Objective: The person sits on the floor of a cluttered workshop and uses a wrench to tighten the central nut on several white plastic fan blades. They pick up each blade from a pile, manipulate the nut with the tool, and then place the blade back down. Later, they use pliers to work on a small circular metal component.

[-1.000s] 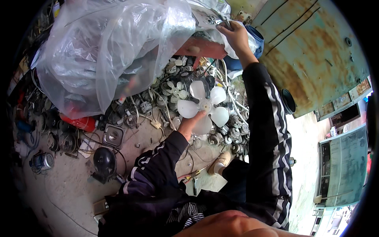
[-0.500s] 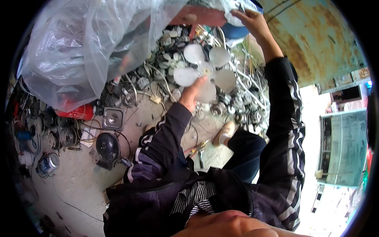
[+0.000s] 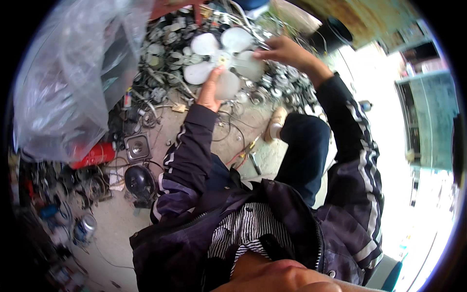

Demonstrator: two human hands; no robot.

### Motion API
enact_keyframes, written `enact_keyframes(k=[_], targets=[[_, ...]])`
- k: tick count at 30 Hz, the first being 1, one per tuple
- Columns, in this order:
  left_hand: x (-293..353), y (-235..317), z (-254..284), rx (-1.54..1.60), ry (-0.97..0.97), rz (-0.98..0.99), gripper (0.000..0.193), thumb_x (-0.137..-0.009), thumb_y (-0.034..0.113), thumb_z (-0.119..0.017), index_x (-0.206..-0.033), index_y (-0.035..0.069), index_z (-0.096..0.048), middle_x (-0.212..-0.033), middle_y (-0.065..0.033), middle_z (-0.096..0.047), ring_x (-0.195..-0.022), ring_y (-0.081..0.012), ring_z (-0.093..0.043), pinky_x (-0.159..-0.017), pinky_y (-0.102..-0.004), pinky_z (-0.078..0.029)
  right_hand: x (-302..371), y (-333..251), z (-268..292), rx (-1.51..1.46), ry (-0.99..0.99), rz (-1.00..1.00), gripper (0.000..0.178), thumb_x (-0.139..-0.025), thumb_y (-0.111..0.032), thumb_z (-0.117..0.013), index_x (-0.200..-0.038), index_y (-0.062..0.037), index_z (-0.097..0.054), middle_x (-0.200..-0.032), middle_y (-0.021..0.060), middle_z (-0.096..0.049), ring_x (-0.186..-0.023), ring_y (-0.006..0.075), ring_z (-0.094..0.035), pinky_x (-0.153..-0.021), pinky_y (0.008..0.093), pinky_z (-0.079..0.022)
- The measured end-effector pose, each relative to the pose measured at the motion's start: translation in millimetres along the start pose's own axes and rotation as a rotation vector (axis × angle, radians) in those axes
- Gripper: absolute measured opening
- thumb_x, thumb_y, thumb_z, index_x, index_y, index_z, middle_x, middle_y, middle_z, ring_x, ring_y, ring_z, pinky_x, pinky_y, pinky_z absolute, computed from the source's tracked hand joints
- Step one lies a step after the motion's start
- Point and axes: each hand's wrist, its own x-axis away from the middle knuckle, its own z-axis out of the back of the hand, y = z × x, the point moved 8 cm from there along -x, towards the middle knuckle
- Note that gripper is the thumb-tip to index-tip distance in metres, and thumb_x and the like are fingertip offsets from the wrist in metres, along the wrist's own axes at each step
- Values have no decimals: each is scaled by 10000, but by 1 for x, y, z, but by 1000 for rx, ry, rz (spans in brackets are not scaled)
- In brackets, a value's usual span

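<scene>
A pale, translucent five-bladed fan blade (image 3: 223, 59) is held out in front of me over a heap of scrap parts. My left hand (image 3: 209, 92) grips it from below, thumb near the hub. At its right side, the fingers of my right hand (image 3: 287, 52) are pinched together and meet the edge of one blade. A small dark, shiny piece shows at those fingers, too little of it to name. Behind the blade, a smaller pale fan (image 3: 186, 58) lies among the scrap.
A large clear plastic bag (image 3: 78, 82) hangs at the left above a red cylinder (image 3: 95, 155). A square metal part (image 3: 137, 147) and a black rounded housing (image 3: 140, 182) lie on the floor. A dark-handled tool (image 3: 255, 163) rests between my legs; a black bucket (image 3: 335, 31) stands far right.
My right hand has come down from the plastic at the top to the fan blade's right side. The view has shifted, and the fan blade appears further left and higher, still in my left hand.
</scene>
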Motion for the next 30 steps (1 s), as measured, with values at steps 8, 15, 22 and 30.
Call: enact_keyframes(k=[8, 15, 22, 30], targets=[[-22, -36, -24, 33, -317, 33, 950, -656, 604, -749, -1385, 142, -354, -1360, -75, -455, -1240, -294, -435, -1027, -484, -341, 42, 54, 79, -419, 317, -141, 260, -820, -313, -727, -919, -76, -685, -720, -34, -579, -582, 53, -454, -509, 228, -328], [-12, -41, -34, 55, -281, 92, 445, -868, 242, -652, -1253, 92, -488, -1229, -70, -566, -1103, -255, -560, -891, -442, -501, 215, 241, 95, -546, 798, -456, 156, -824, -242, -705, -791, -101, -647, -605, -75, -397, -453, 38, -313, -408, 213, -210], [-24, -68, -12, -10, -134, 173, 469, -852, 274, -658, -1272, 157, -484, -1260, -70, -545, -1128, -278, -532, -956, -484, -425, 419, 426, -129, -1000, 852, -1203, 98, -860, -200, -622, -860, -114, -670, -548, -83, -360, -443, 40, -283, -397, 217, -212], [-29, -75, 4, 9, -82, 197, 450, -842, 294, -676, -1236, 150, -513, -1236, -52, -562, -1123, -259, -518, -927, -455, -431, 395, 470, -167, -1521, 1043, -1032, 155, -924, -174, -502, -947, -94, -632, -538, -101, -353, -420, 50, -230, -384, 215, -153]])
